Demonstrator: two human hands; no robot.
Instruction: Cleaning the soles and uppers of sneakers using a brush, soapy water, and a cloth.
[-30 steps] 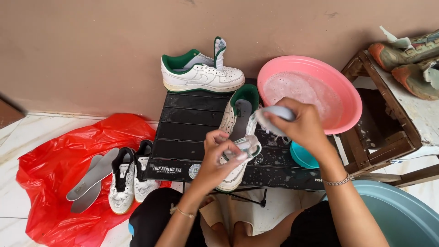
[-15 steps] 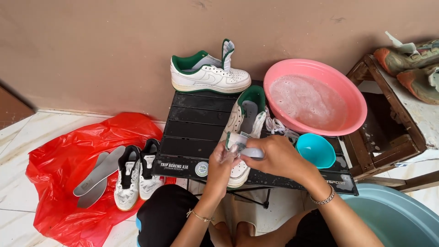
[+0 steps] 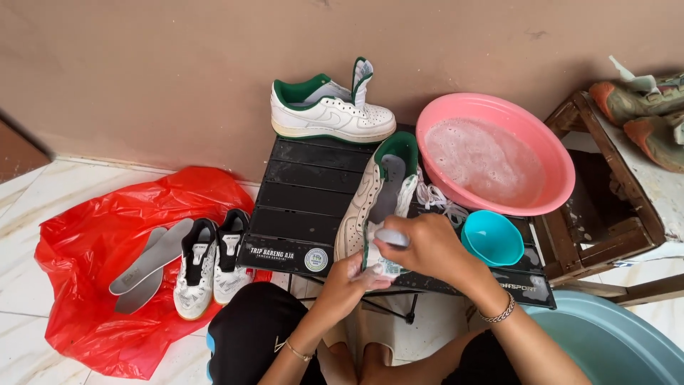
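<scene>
Sneaker [image 3: 370, 207] tongue pinched in left hand [image 3: 354, 274]; right hand [image 3: 427, 246] grips a brush [image 3: 391, 237] on it

Brown wall [image 3: 142, 71], white marble floor [image 3: 43, 207]

White and green sneakers, pink suds, a red bag.

The sneaker [image 3: 370, 203] under both hands is white with a green lining, like its mate [image 3: 329, 114] beyond them on the black slatted table [image 3: 299, 192]. Right of the right hand [image 3: 427, 246] sit a teal cup [image 3: 491, 239] and a pink basin [image 3: 499, 153] of pale foam. Left of the left hand [image 3: 354, 274], white-and-black shoes [image 3: 206, 264] and grey insoles [image 3: 146, 264] lie on a red plastic bag [image 3: 107, 228].
</scene>
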